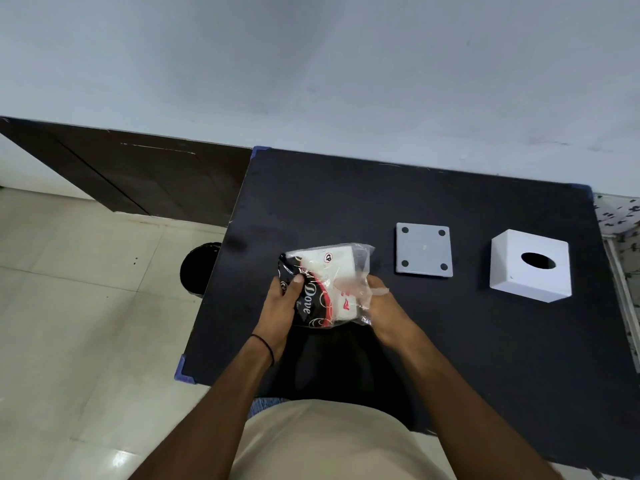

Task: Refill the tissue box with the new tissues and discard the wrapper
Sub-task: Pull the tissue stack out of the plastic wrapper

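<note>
A pack of white tissues in a clear wrapper (325, 282) with black and red print is held just above the black table (450, 341). My left hand (282, 308) grips its printed left end, thumb on top. At the pack's right end, my right hand (382, 311) pinches the loose clear plastic. The white tissue box cover (530, 266), with an oval hole on top, stands at the right. Its grey base plate (424, 249) lies flat between the cover and the pack.
A black round bin (197, 268) stands on the tiled floor just left of the table. A dark wooden panel (138, 174) runs along the wall at the back left. The table's far edge meets the pale wall.
</note>
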